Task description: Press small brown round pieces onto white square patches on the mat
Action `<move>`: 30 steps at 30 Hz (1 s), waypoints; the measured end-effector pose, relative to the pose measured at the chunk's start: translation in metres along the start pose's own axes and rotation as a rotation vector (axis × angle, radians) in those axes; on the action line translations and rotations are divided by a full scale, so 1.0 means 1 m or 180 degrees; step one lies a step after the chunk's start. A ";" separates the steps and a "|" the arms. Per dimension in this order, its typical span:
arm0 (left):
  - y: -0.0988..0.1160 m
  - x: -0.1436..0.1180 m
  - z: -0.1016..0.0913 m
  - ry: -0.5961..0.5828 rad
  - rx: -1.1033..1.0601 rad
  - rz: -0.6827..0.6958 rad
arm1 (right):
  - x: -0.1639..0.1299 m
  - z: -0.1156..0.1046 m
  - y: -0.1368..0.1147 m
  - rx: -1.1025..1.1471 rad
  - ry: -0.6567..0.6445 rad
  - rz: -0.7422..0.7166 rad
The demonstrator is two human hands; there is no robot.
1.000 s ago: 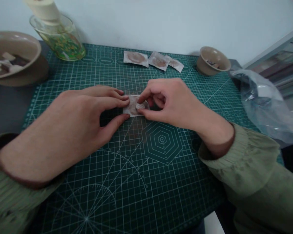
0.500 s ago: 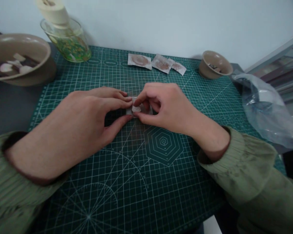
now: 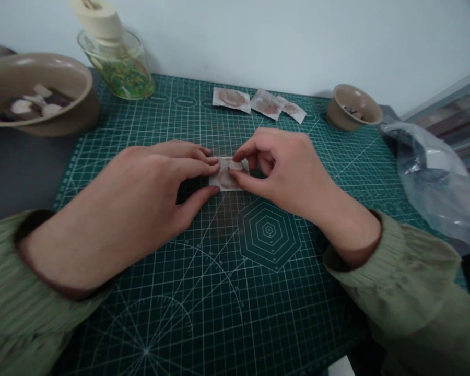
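Both hands on a small patch

The left hand (image 3: 149, 193) pins the patch (image 3: 224, 177) flat on the cutting mat (image 3: 203, 292) at mid-counter; the right hand (image 3: 282, 167) pinches its right edge between thumb and forefinger; three more patches (image 3: 258, 102) lie beyond, a small bowl (image 3: 352, 107) to their right.

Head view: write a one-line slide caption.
Left hand and right hand pinch a small packet over a green cutting mat.

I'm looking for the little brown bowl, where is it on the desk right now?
In the head view the small brown bowl sits at the far right corner of the green cutting mat, by the wall, between the three flat packets and the clear plastic bag.
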State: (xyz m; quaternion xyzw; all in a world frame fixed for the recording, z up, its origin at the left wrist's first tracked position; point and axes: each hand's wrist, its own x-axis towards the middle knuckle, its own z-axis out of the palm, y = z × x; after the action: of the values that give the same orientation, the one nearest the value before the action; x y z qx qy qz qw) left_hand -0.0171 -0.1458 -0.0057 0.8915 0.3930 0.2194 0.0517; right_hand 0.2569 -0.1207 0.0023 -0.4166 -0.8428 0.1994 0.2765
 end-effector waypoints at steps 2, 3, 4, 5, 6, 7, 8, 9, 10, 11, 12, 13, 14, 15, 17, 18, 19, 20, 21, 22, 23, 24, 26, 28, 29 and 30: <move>0.000 0.000 0.000 -0.0013 0.0043 -0.0020 | -0.001 0.000 -0.001 0.0082 -0.0171 -0.0035; 0.000 0.000 0.000 -0.0029 0.0052 -0.0025 | -0.001 -0.001 -0.001 0.0177 -0.0281 -0.0080; -0.001 -0.001 0.000 -0.0031 0.0043 -0.0025 | -0.002 -0.001 -0.001 0.0229 -0.0311 -0.0101; -0.001 -0.001 0.000 -0.0017 0.0025 -0.0024 | -0.002 -0.002 -0.001 0.0227 -0.0281 -0.0097; -0.001 -0.001 0.000 0.0006 0.0008 -0.0016 | -0.002 -0.002 -0.001 0.0175 -0.0197 -0.0072; -0.001 -0.002 -0.001 0.0017 0.0003 -0.0010 | -0.001 -0.002 -0.001 0.0097 -0.0099 -0.0026; -0.001 -0.002 -0.001 0.0013 0.0009 -0.0003 | -0.001 -0.002 -0.001 0.0037 -0.0025 0.0013; -0.002 -0.002 -0.002 -0.0002 0.0028 0.0006 | 0.000 -0.002 -0.001 0.0018 0.0005 0.0024; -0.002 -0.002 -0.002 -0.0017 0.0043 0.0006 | 0.000 -0.002 -0.001 0.0059 -0.0034 0.0014; -0.002 -0.002 -0.003 -0.0035 0.0045 0.0007 | 0.001 -0.002 0.000 0.0148 -0.0122 -0.0013; -0.002 -0.002 -0.003 -0.0044 0.0027 0.0010 | 0.000 -0.003 0.000 0.0242 -0.0230 -0.0040; -0.003 -0.002 -0.003 -0.0040 -0.0002 0.0016 | 0.000 -0.003 0.001 0.0306 -0.0290 -0.0041; -0.003 -0.001 -0.003 -0.0017 -0.0034 0.0022 | 0.000 -0.004 0.001 0.0322 -0.0293 -0.0028; -0.003 -0.001 -0.002 -0.0007 -0.0052 0.0028 | -0.001 -0.004 0.001 0.0283 -0.0238 0.0002; -0.004 -0.002 -0.001 0.0041 -0.0039 0.0058 | -0.001 -0.002 0.001 0.0117 -0.0032 0.0053; -0.005 -0.003 0.001 0.0085 -0.0016 0.0049 | -0.001 -0.001 0.000 0.0092 -0.0004 -0.0003; -0.006 -0.005 0.004 0.0172 0.0018 0.0028 | -0.001 0.000 0.000 0.0155 -0.0040 -0.0105; -0.008 -0.007 0.007 0.0235 0.0022 -0.0021 | -0.001 0.001 0.001 0.0240 -0.0142 -0.0154; -0.010 -0.009 0.011 0.0326 0.0040 -0.0078 | 0.000 0.002 0.001 0.0315 -0.0259 -0.0214; -0.013 -0.011 0.015 0.0324 0.0035 -0.0094 | 0.000 0.003 0.002 0.0325 -0.0224 -0.0227; -0.015 -0.012 0.018 0.0375 -0.0010 -0.0081 | 0.000 0.004 0.003 0.0310 -0.0188 -0.0201; -0.017 -0.014 0.021 0.0400 -0.0051 -0.0082 | 0.001 0.004 0.004 0.0267 -0.0114 -0.0160; -0.018 -0.014 0.023 0.0418 -0.0094 -0.0086 | 0.001 0.004 0.004 0.0219 -0.0031 -0.0084; -0.016 -0.013 0.021 0.0403 -0.0031 -0.0066 | 0.001 0.003 0.003 0.0304 -0.0140 -0.0104; -0.014 -0.011 0.018 0.0392 0.0005 -0.0040 | 0.000 0.003 0.003 0.0364 -0.0201 -0.0129; -0.013 -0.010 0.016 0.0366 0.0021 -0.0017 | 0.000 0.003 0.002 0.0383 -0.0204 -0.0123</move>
State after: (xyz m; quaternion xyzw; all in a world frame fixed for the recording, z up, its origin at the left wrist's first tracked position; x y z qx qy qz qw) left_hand -0.0245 -0.1427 -0.0267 0.8765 0.3985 0.2688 0.0266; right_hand 0.2565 -0.1196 -0.0012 -0.3764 -0.8456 0.2576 0.2776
